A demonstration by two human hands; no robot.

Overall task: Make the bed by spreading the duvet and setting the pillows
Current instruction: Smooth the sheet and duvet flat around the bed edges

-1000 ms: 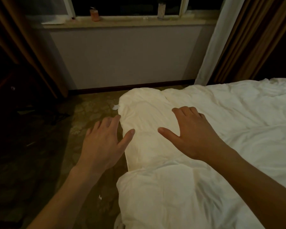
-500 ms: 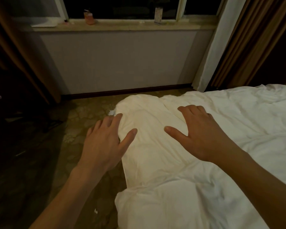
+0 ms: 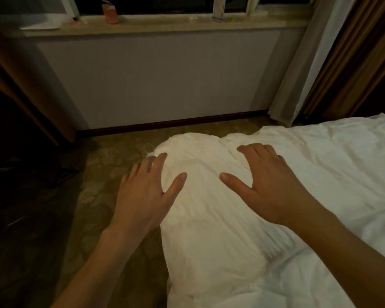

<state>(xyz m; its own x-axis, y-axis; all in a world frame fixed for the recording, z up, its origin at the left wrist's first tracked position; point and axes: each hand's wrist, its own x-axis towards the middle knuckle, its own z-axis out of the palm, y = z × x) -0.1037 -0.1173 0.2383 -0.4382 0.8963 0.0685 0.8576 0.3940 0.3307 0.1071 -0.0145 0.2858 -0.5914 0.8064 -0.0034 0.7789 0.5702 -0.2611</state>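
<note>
A white duvet (image 3: 320,165) covers the bed on the right, and its bunched corner (image 3: 200,196) hangs over the bed's left edge towards the floor. My left hand (image 3: 145,192) lies flat with spread fingers on the left side of that corner, thumb on the fabric. My right hand (image 3: 269,181) rests flat on top of the duvet just right of the corner, fingers straight and thumb stretched left. Neither hand grips the cloth. No pillows are in view.
A patterned carpet (image 3: 98,196) lies left of the bed. Ahead stands a wall under a window sill (image 3: 165,25) with a small orange bottle (image 3: 110,12). Brown curtains (image 3: 351,58) hang at the right and another at the far left.
Both hands have slid a little forward over the duvet corner, staying flat. The view has tilted up, so the bed sits lower in the frame.
</note>
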